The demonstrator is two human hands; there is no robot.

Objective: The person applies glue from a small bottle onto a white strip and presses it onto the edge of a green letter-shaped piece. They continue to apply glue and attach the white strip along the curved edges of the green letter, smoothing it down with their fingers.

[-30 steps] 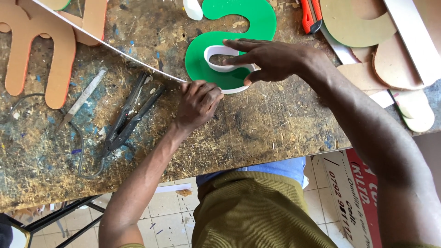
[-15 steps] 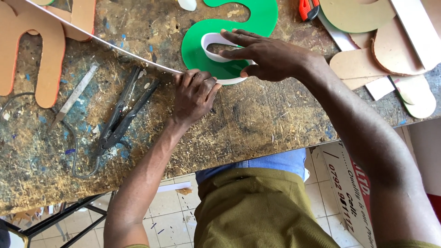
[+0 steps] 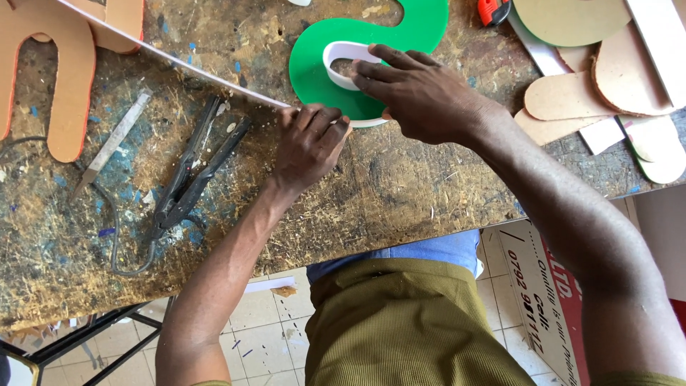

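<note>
While right hand point(image 3: 421, 96) presses the green letter point(image 3: 357, 50) flat, left hand point(image 3: 311, 143) pinches its white strip point(image 3: 179, 61).

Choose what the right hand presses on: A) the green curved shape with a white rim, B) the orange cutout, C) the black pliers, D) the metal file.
A: the right hand lies flat on the green curved shape, fingers at its white rim, while the pliers lie apart on the table.
</note>
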